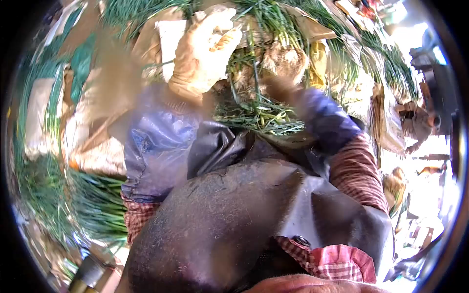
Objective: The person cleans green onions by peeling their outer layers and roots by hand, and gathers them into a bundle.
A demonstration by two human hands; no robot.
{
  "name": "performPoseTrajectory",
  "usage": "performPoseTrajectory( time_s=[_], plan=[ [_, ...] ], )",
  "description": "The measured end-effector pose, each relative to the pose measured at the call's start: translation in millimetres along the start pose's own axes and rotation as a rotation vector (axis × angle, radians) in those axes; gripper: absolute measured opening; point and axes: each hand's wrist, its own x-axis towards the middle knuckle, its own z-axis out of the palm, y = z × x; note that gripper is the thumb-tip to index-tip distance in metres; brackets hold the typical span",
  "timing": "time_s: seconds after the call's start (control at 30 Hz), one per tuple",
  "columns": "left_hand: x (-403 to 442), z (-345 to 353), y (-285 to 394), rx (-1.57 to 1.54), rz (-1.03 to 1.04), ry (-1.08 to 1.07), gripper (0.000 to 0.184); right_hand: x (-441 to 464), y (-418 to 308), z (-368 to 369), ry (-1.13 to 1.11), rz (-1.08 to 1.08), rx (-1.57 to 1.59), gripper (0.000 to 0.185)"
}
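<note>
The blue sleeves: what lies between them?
In the head view, loose green leaves lie between the left sleeve and the right sleeve, with the dark apron lower down.

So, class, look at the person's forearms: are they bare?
No: a blue left sleeve cover and a blue right sleeve cover wrap them, meeting patterned shirt sleeves.

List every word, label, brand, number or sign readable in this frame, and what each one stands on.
No text can be read.
Dark apron: no lettering made out.
Left glove and blue sleeve cover: none made out.
Yellow material beside the rooted bunch: too blurred to tell.
Background at far right: glare and blur; any print there is unreadable.
</note>
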Motion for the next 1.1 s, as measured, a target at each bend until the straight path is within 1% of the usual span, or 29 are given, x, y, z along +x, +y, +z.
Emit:
performPoseTrajectory(
  time_s=[0.03,0.07,0.1,0.17,0.23,0.27,0.3,0.37,0.4,0.47,0.5,0.57,0.6,0.63,0.67,0.7,0.73,0.77,0.8,0.83,0.87,0.9,0.93,0.97,1.0,1.03,1.07,1.1],
  plan=[
    [5.3,16.4,-7.1,-0.044,-0.079,0.001,0.029,54.7,15.7,55.9,0.061,-0.223,-0.121,0.047],
    [3.4,28.9,-16.7,-0.075,-0.123,-0.014,0.030,101.5,11.9,111.2,-0.033,-0.344,-0.237,0.035],
    [0.6,43.6,-30.3,-0.103,-0.166,-0.028,0.030,107.1,-7.1,123.4,-0.089,-0.384,-0.252,0.035],
    [-10.7,68.3,-58.1,-0.101,-0.088,-0.077,0.031,114.8,-19.2,135.1,-0.101,-0.429,-0.236,0.034],
    [-21.7,75.6,-74.4,-0.403,-0.398,-0.259,0.024,123.7,1.7,128.1,-0.083,-0.433,-0.230,0.033],
    [-21.7,80.5,-72.6,-0.242,-0.427,-0.289,0.023,126.0,19.2,120.7,-0.074,-0.426,-0.228,0.033],
    [-12.3,81.6,-66.8,-0.141,-0.369,-0.344,0.023,125.1,42.5,109.7,-0.067,-0.406,-0.234,0.033],
    [-9.8,89.3,-72.5,-0.148,-0.375,-0.326,0.024,122.7,90.5,91.3,-0.062,-0.353,-0.250,0.033],
    [-5.0,92.9,-73.4,-0.260,-0.375,-0.312,0.025,116.5,118.6,83.0,-0.065,-0.314,-0.261,0.033],
    [4.7,92.9,-65.9,-0.226,-0.389,-0.346,0.028,101.3,170.2,64.4,-0.086,-0.234,-0.293,0.034],
    [-0.4,100.3,-79.6,-0.335,-0.372,-0.315,0.027,90.0,195.8,58.6,-0.110,-0.187,-0.313,0.034],
    [9.2,99.7,-65.3,-0.194,-0.507,-0.496,0.025,69.5,234.7,44.2,-0.164,-0.130,-0.360,0.035],
    [13.9,99.8,-59.8,-0.156,-0.470,-0.575,0.025,58.6,249.3,40.2,-0.206,-0.098,-0.381,0.036],
    [8.7,105.4,-65.9,-0.198,-0.439,-0.601,0.025,52.2,257.2,31.5,-0.232,-0.101,-0.412,0.036],
    [4.5,108.5,-70.3,-0.206,-0.454,-0.625,0.025,49.3,262.3,25.1,-0.257,-0.104,-0.439,0.037],
    [2.3,111.2,-73.3,-0.213,-0.468,-0.648,0.025,50.9,258.9,16.0,-0.245,-0.139,-0.467,0.038],
    [2.4,113.5,-75.7,-0.220,-0.478,-0.649,0.025,59.6,250.0,7.0,-0.150,-0.209,-0.497,0.039],
    [4.1,115.2,-78.7,-0.139,-0.421,-0.679,0.025,71.9,240.3,-4.5,0.066,-0.279,-0.482,0.040],
    [5.9,117.0,-80.7,-0.054,-0.360,-0.707,0.026,84.4,218.3,-22.4,0.296,-0.262,-0.398,0.041],
    [6.9,119.1,-81.6,-0.050,-0.363,-0.708,0.026,87.0,172.8,-56.4,0.472,-0.056,-0.066,0.054],
    [7.6,121.5,-81.9,-0.067,-0.418,-0.735,0.026,106.4,145.0,-65.8,0.465,0.097,-0.054,0.065],
    [7.6,124.2,-81.9,-0.085,-0.474,-0.759,0.026,126.9,132.1,-75.3,0.454,0.249,-0.044,0.077],
    [0.1,129.4,-89.6,-0.063,-0.394,-0.734,0.026,154.6,138.2,-65.8,0.416,0.355,-0.089,0.084],
    [-0.4,131.2,-90.1,-0.084,-0.445,-0.738,0.025,186.3,149.1,-43.7,0.378,0.463,-0.134,0.091],
    [1.6,132.5,-88.2,-0.064,-0.430,-0.746,0.024,189.9,145.0,-40.3,0.565,0.457,-0.356,0.086],
    [2.7,132.5,-87.0,-0.043,-0.412,-0.752,0.024,191.2,153.8,-48.6,0.575,0.457,-0.356,0.086],
    [1.3,132.6,-87.2,-0.074,-0.434,-0.740,0.024,190.9,168.8,-61.1,0.464,0.457,-0.027,0.072],
    [0.7,132.4,-88.9,-0.080,-0.434,-0.739,0.024,178.0,176.0,-76.9,0.400,0.453,0.136,0.065]
  ],
)
